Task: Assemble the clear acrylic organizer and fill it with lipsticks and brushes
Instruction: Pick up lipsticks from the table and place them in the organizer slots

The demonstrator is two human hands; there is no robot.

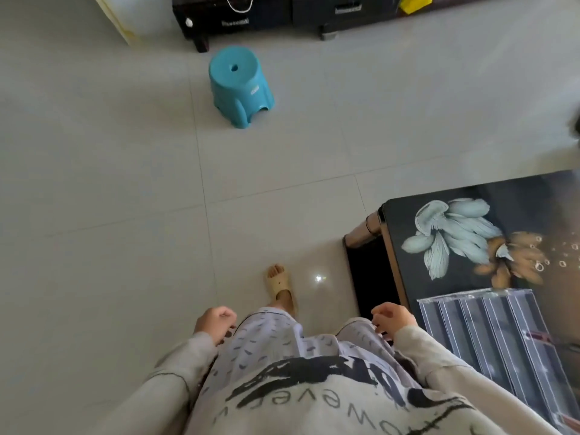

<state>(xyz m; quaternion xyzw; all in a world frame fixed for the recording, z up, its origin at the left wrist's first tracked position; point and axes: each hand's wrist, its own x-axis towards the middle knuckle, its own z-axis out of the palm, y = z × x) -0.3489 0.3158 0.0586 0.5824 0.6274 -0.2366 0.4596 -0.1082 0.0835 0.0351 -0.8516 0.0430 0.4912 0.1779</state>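
A clear acrylic organizer [489, 337] with several ribbed compartments lies on the dark glass table [408, 215] at the lower right. My left hand [215, 321] hangs by my left hip with loosely curled fingers and holds nothing. Close to the table's near-left edge, my right hand [392, 318] hangs the same way, empty, a short way left of the organizer. No lipsticks or brushes are in view.
I stand on a pale tiled floor; one sandalled foot [281, 288] points forward. A teal plastic stool [240, 87] stands ahead. A dark low cabinet [282, 17] runs along the far wall. The table top bears a painted fish pattern [452, 233].
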